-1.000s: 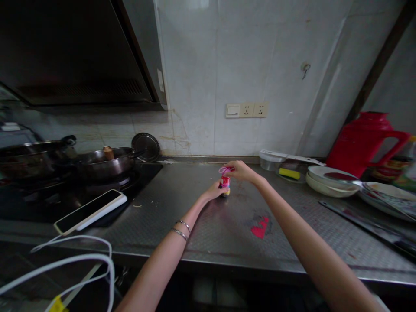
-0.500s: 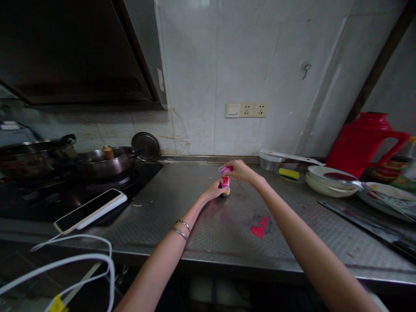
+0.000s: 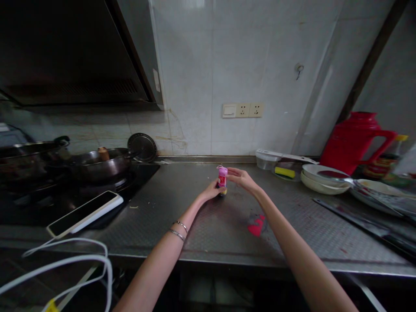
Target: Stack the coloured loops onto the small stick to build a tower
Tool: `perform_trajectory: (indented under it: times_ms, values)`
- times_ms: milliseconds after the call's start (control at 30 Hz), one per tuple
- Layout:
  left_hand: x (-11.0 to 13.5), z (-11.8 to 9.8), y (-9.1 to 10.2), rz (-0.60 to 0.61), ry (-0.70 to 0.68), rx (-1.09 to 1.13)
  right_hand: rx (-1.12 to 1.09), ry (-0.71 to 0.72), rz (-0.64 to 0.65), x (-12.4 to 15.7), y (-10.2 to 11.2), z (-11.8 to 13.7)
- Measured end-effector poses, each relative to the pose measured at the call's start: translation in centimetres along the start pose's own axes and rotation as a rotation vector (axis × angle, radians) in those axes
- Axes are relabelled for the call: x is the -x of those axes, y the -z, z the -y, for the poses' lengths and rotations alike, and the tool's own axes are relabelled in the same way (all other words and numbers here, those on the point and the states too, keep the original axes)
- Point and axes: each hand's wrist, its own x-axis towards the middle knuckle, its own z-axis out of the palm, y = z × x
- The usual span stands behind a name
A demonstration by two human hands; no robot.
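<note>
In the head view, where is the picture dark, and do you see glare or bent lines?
In the head view, the range hood falls almost black, a soft shine lies on the steel counter, and the wide lens curves the counter's edges; the small pink bottle looks fairly sharp.

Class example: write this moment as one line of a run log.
left hand: at pink-capped bottle | right hand: at bottle's other side | surface: steel counter

The left forearm (image 3: 154,268) and right forearm (image 3: 292,242) are bare and slender, narrowing toward the left hand (image 3: 209,191) and right hand (image 3: 243,180). Two thin bangles (image 3: 178,228) circle the left wrist, apparently silvery metal, though the dim view makes that uncertain.
</note>
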Motion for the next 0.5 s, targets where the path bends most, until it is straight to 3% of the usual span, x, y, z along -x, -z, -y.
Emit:
perform_trajectory:
  times_ms: [167,500]
  values:
    - [0.1,-0.1,0.0,-0.004,-0.020,-0.006,-0.162,0.016,-0.085,-0.8,-1.2,-0.6]
    - [-0.1,0.3,0.0,0.008,-0.049,-0.009,0.166,0.135,-0.267,-0.9,-2.4,-1.9]
